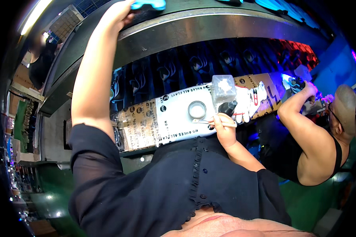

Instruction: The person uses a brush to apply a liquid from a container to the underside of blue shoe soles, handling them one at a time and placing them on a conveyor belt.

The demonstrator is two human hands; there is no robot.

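Note:
Far out at the upper edge, my left hand (pixel 122 16) has its fingers curled at the end of a light blue shoe-like piece (pixel 149 4), partly cut off by the picture's edge. My right hand (pixel 222 128) pinches a slim brush (pixel 226 122) with a pale handle. The brush's head points left, just below a round grey-rimmed tub (pixel 197 110) holding something white. Beside the fingers lies a black bottle (pixel 227 107). Behind it stands a clear plastic box (pixel 224 86) with white residue inside. White gloves (pixel 248 103) with red marks lie to its right.
Tub and box stand on a white printed sheet (pixel 174 118) over taped cardboard (pixel 139 125). Behind runs a row of dark shoe-like pieces (pixel 168 71) under a metal-edged belt (pixel 186 25). A co-worker (pixel 318 138) at right handles a light blue piece. Another person (pixel 43 65) stands far left.

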